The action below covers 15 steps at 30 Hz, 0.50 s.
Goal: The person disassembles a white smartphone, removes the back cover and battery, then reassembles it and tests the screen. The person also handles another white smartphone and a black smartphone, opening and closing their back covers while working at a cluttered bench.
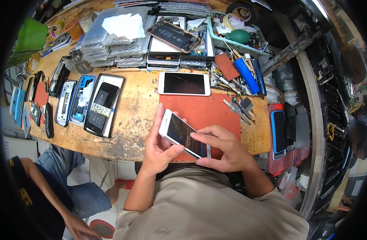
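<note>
A white-framed smartphone point(183, 134) is held tilted above the red mat point(219, 110), near the bench's front edge. My left hand point(157, 146) is closed round its left end, thumb along the near edge. My right hand point(223, 148) grips the phone's right end, with a finger laid on the dark glass and the thumb below the near edge. Just beyond lies a second white phone point(184, 83), face up, with a cracked dark screen. To the right of the mat are a screwdriver point(243, 108) and a metal ruler point(232, 107).
Opened phones and a boxed phone point(103, 105) cover the left of the wooden bench point(131, 96). Bubble-wrapped stacks point(111, 44) and a tool basket point(259, 50) stand at the back. A blue roll point(246, 76) lies right. Another person's arm point(51, 192) is at lower left.
</note>
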Motion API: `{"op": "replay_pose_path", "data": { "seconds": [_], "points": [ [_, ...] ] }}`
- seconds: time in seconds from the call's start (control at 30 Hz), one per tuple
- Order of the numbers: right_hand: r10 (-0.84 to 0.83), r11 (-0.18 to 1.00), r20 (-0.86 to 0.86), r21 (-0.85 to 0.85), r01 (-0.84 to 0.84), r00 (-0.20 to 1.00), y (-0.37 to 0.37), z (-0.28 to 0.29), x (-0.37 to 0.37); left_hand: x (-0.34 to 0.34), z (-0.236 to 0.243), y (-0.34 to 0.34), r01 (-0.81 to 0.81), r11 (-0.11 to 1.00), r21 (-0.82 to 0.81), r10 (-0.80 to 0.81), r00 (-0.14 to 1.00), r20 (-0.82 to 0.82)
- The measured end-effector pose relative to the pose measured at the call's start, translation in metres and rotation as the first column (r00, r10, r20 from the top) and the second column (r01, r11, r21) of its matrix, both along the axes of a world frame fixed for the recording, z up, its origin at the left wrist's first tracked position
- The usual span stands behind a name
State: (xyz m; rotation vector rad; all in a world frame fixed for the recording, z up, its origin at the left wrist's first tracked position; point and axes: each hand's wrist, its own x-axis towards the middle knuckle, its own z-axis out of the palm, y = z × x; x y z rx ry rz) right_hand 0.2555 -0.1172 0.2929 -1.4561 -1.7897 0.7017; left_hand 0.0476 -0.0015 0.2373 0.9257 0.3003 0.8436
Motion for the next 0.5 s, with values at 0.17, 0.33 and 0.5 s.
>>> {"op": "replay_pose_path", "data": {
  "seconds": [0.17, 0.33, 0.5],
  "points": [
    [0.017, 0.998, 0.000, 0.054, -0.017, 1.000, 0.001, -0.012, 0.001, 0.000, -0.004, 0.000, -0.024, 0.999, -0.042, 0.024, 1.000, 0.013],
    [0.039, 0.993, -0.030, 0.116, -0.035, 0.999, 0.004, -0.017, 0.001, 0.001, -0.001, 0.001, -0.024, 0.999, -0.047, 0.024, 1.000, -0.001],
    [-0.008, 0.996, 0.010, 0.094, 0.007, 1.000, 0.002, -0.013, -0.003, 0.002, -0.002, 0.002, -0.026, 0.999, -0.047, 0.026, 1.000, 0.010]
  ]
}}
